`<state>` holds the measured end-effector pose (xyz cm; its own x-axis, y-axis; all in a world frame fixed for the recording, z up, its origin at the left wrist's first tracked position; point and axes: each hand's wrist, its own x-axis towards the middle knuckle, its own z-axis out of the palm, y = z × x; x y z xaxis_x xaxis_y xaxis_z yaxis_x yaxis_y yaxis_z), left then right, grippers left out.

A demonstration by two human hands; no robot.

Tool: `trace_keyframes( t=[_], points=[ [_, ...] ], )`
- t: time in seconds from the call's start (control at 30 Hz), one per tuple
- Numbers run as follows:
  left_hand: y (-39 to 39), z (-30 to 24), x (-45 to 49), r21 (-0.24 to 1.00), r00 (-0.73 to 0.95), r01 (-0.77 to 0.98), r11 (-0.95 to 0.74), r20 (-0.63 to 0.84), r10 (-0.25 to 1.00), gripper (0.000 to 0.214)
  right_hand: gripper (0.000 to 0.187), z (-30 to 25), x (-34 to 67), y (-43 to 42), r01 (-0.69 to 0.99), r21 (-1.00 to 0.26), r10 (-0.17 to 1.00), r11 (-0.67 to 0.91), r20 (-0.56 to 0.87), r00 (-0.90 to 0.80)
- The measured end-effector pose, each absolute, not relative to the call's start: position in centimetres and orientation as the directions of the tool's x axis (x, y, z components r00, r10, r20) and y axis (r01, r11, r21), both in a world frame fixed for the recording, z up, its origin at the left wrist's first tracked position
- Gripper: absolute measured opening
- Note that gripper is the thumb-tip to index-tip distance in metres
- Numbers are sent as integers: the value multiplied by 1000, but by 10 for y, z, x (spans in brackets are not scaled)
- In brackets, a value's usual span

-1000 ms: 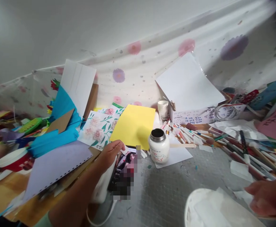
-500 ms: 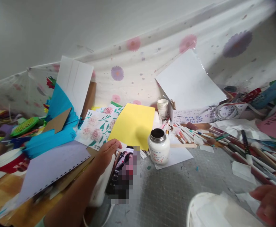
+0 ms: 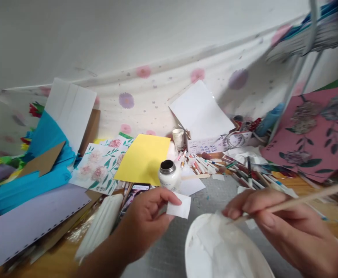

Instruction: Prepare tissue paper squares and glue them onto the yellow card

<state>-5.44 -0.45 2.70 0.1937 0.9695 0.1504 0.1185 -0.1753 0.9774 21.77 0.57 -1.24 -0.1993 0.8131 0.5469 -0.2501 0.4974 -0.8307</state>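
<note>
My left hand pinches a small white paper square between thumb and fingers, held over the grey mat. My right hand grips a thin wooden stick that points toward the upper right. Just below both hands lies a white round plate covered with pieces of white paper. Behind my left hand stands a small white jar with a dark open mouth. A phone lies beside it, partly hidden by my left hand.
A yellow sheet, a floral print, blue paper and a lilac sheet lie at the left. Several markers, a paper cup, a white box and a pink floral picture crowd the right.
The view swung right and down. My left hand left the phone and now holds a white paper square. My right hand came up from the lower right holding a wooden stick.
</note>
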Motion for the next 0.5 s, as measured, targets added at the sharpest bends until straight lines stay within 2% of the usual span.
trace_keyframes(
  t=[0.1,0.2,0.27,0.4,0.5],
  points=[
    [-3,30,-22,986,194,33,-161,152,969,12,13,-6,207,2,-391,-784,766,483,595,-246],
    [1,27,-4,981,220,57,-186,170,961,3,13,-10,206,6,-485,-744,765,459,609,-210],
    [4,21,1,947,244,102,-306,274,930,4,13,-12,206,8,-519,-734,769,438,605,-207],
    [9,7,2,763,258,217,-609,557,789,12,13,-11,203,6,-524,-727,751,444,621,-225],
    [11,-2,-2,739,242,259,-621,573,783,12,14,-9,200,2,-474,-749,741,464,621,-255]
  ],
)
